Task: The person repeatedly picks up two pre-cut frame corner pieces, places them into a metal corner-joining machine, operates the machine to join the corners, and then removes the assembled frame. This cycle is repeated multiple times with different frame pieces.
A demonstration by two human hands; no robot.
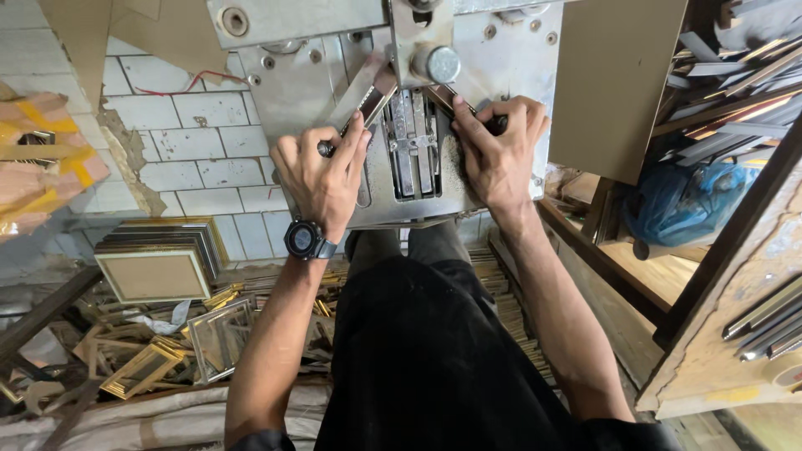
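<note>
The left hand (322, 171) is closed around one dark frame moulding strip (363, 104) with a pale edge, pressing it onto the grey metal joining machine (292, 75); the right hand (499, 150) is clamped on a second moulding strip (455, 104), and the two strips slant toward each other, meeting under the round steel clamp head (439, 64) just beyond the fingers. A black wristwatch (304, 240) sits behind the left hand. Further left and below lie stacked gilt picture frames (159, 263) against the white tiled wall (192, 142).

Framing workshop: stacked picture frames (159, 263), joining machine (401, 108).
</note>
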